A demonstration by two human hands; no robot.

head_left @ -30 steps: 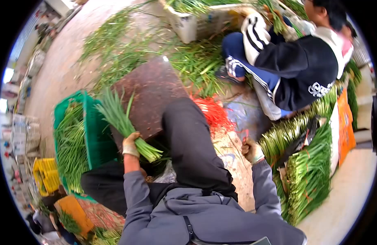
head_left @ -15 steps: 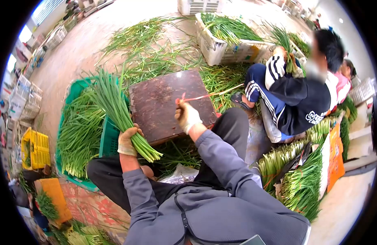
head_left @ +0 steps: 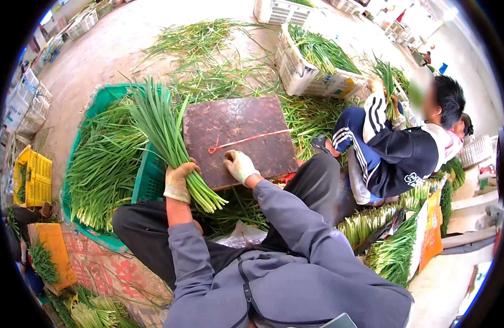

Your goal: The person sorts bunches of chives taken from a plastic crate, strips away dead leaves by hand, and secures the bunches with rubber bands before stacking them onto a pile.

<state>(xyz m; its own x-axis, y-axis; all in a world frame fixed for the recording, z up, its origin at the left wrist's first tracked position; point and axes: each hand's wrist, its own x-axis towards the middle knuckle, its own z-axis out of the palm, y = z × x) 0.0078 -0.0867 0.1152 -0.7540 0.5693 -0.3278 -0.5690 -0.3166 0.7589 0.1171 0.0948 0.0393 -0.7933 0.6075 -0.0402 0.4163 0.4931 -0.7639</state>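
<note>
Gloved, my left hand (head_left: 178, 182) is wrapped round the lower part of a bunch of green stalks (head_left: 167, 134), leaves pointing up and left, cut ends down to the right. A red tie (head_left: 246, 140) with a loop at its left end lies across the dark brown board (head_left: 224, 117). Just below the tie, my right hand (head_left: 240, 167), also gloved, rests over the board's front part with its fingers curled; whether anything is between them is too small to tell.
A green crate (head_left: 77, 164) of stalks stands at left, a yellow crate (head_left: 37, 177) beyond it. A white crate (head_left: 295, 74) is behind the board. At right a seated co-worker (head_left: 399, 156) holds stalks, near piled bundles (head_left: 394, 249). Loose leaves (head_left: 208, 41) litter the floor.
My right hand came from the far right over to the board, carrying the red tie, which now lies on the board. My left hand still holds the bunch. The view has shifted.
</note>
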